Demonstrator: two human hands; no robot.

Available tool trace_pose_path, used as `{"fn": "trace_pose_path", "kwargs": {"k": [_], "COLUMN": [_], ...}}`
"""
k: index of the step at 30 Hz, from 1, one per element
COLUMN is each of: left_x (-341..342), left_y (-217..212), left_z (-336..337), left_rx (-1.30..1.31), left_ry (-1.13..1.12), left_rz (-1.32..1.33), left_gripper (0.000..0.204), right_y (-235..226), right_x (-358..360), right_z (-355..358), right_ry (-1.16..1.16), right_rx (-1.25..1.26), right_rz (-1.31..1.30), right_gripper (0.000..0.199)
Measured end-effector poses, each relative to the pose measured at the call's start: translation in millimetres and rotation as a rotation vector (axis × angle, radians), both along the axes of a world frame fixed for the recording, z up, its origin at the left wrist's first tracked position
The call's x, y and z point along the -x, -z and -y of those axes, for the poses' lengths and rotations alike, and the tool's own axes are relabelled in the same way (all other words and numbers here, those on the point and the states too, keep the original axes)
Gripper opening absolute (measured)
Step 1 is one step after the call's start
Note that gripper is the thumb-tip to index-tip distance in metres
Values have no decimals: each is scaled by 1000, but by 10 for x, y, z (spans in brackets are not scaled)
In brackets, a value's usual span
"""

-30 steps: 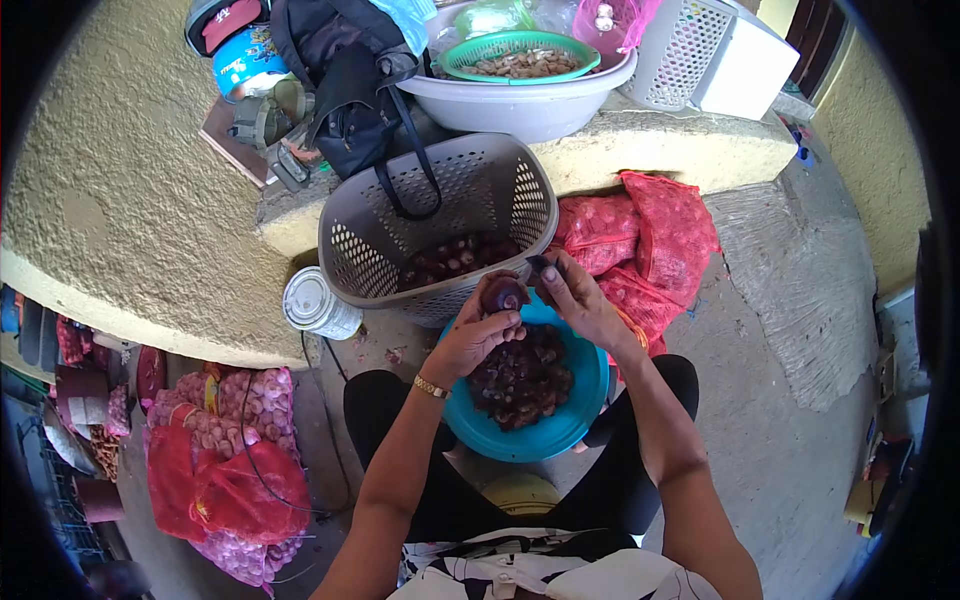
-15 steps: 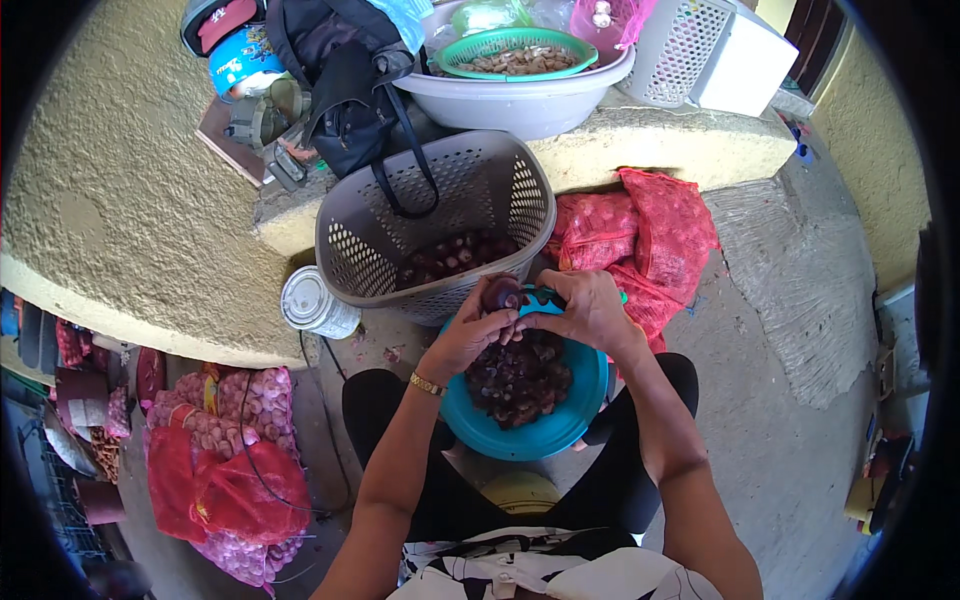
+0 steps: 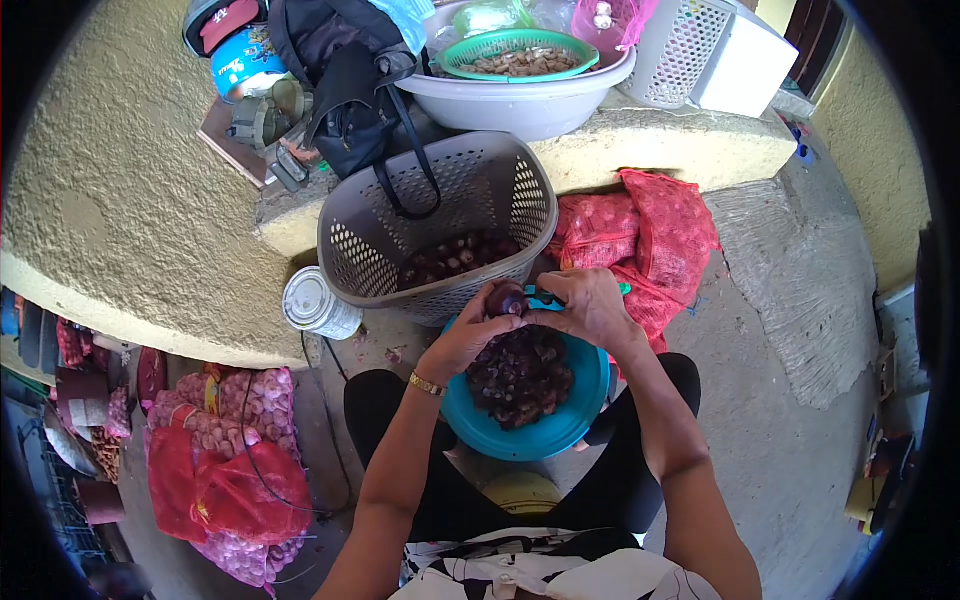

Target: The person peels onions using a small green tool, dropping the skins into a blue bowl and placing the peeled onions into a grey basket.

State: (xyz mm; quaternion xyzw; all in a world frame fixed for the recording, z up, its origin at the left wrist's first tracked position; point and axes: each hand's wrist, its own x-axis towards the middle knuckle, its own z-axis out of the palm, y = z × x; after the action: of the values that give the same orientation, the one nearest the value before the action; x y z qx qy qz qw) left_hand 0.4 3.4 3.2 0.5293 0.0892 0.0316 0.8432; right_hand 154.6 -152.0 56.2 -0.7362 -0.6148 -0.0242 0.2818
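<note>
A dark red onion is gripped in the fingers of my left hand, above a blue basin. My right hand is closed around what looks like a small knife with a green handle; most of it is hidden by the fingers. Its dark blade shows beside the onion, and my right thumb presses near the onion's lower side. Dark purple onion skins and trimmings fill the middle of the basin. Just beyond my hands, a grey perforated basket holds several red onions.
Red mesh sacks lie beyond my right hand. A lidded pail stands left of the basket. Garlic sacks lie at left. On the ledge sit a black bag and a pale tub with a green colander.
The onion has turned slightly in my left fingers. My right hand has shifted a little, and more of the green handle shows past it.
</note>
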Motion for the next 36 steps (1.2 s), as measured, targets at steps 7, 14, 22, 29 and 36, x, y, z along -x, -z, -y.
{"fn": "trace_pose_path", "kwargs": {"k": [7,14,22,29,36], "left_x": [-9,-14,-20,-16,-35], "left_y": [-24,-3,16,6,-29], "left_z": [11,2,10,14,28], "left_rx": [38,-2,32,59,16], "left_ry": [-14,9,-15,-33,-26], "left_rz": [-18,4,4,-26,20], "left_gripper": [55,54,53,52,53], "right_y": [-14,18,-30,-36,28], "right_x": [-6,-16,-7,1,-26], "right_z": [11,5,2,-13,-9], "right_ry": [-14,-23,-25,-37,-10], "right_rx": [15,29,24,-8,12], "right_rz": [5,-2,23,57,33], "right_gripper": [38,39,37,37,37]}}
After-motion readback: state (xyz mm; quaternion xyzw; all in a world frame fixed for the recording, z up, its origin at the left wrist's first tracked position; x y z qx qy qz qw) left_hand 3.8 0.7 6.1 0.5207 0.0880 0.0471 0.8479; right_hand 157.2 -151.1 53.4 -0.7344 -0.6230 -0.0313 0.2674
